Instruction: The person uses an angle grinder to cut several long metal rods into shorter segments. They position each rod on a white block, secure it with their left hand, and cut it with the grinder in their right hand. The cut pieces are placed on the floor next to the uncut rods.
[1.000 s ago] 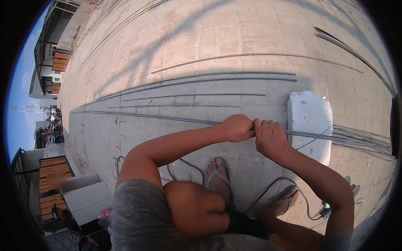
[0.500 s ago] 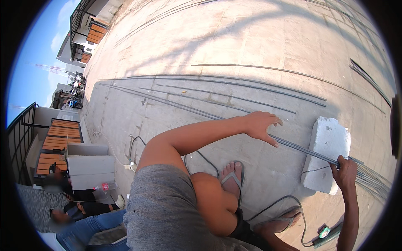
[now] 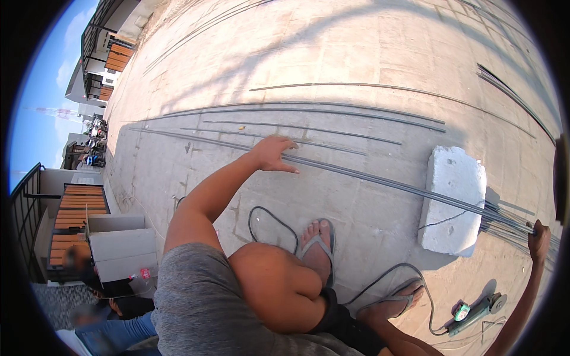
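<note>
Left hand (image 3: 274, 153) lies open, fingers flat on the steel rod bundle (image 3: 380, 181); right hand (image 3: 539, 240) is closed around its far end. Bundle rests across the white block (image 3: 454, 202) on the pavement. Angle grinder (image 3: 475, 310) lies unused; cutting judged not yet begun.

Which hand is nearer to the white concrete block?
Right. The right hand grips the steel rods just past the white concrete block; the left hand rests farther along them.
</note>
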The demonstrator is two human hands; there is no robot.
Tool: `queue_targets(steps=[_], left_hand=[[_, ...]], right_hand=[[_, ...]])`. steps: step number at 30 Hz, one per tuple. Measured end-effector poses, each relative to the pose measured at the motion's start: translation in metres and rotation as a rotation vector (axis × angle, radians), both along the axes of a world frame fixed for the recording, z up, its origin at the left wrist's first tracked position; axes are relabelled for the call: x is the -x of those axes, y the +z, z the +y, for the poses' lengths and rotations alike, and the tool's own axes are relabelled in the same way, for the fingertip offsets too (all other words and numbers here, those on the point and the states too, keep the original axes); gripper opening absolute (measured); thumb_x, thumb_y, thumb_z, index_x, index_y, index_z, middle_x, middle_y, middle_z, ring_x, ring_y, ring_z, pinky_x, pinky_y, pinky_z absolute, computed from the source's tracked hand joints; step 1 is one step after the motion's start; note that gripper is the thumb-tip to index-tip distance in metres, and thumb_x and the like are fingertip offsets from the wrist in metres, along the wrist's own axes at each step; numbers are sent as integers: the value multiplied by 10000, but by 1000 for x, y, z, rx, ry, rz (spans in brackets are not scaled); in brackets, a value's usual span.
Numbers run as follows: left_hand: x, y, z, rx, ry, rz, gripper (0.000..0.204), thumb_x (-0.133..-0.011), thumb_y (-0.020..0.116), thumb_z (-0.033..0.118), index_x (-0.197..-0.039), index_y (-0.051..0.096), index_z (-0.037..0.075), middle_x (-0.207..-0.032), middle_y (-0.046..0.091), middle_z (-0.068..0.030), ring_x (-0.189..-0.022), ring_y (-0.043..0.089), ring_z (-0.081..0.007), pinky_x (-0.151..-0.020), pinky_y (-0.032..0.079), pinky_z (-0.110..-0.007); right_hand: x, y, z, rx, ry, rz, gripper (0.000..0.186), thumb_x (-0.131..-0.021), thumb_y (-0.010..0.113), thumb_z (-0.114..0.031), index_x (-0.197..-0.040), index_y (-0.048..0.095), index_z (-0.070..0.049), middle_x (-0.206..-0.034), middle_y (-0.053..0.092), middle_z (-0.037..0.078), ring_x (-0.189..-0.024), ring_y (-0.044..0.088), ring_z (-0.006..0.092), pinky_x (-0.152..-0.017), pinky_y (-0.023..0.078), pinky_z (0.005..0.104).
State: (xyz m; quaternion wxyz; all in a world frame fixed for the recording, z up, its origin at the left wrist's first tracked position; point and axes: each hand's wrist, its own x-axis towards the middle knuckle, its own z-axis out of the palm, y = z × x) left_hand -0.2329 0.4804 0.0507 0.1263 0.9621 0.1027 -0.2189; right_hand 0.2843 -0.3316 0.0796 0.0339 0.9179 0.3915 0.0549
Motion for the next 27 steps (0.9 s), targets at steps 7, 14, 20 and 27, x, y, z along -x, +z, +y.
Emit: queue_targets(steps=[7, 14, 20, 27], left_hand=[[1, -1, -17, -3, 56, 132, 692, -957, 603, 671, -806, 727, 6, -700, 639, -238, -763, 648, -461, -726, 515, -521], [-6, 6, -32, 2, -33, -25, 719, -963, 593, 677, -728, 706, 7, -625, 600, -235, -692, 626, -449, -711, 500, -537], [-76, 18, -92, -5, -52, 99, 834, -962, 542, 743, -659, 696, -18, -595, 610, -220, -623, 635, -431, -626, 528, -516], [-151, 22, -196, 196, -102, -3, 603, -907, 744, 477, -642, 658, -58, -562, 600, -219, -544, 609, -408, -591, 502, -483]], right_hand=[[-16, 4, -27, 141, -152, 26, 408, -712, 734, 7, -1018, 467, -40, -909, 520, 240, -879, 478, 439, -793, 364, 514], [-7, 9, -23, 173, -227, 35, 710, -648, 789, -7, -1277, 470, -90, -1179, 555, 213, -1141, 487, 418, -989, 385, 509], [30, 51, 29, 166, -319, 78, 983, -593, 837, -19, -1499, 472, -134, -1410, 585, 189, -1365, 495, 401, -1156, 403, 505], [148, 86, 264, -104, 170, 355, 534, -823, 788, -146, -1316, 626, -24, -1272, 662, 160, -1225, 619, 338, -1095, 467, 457]])
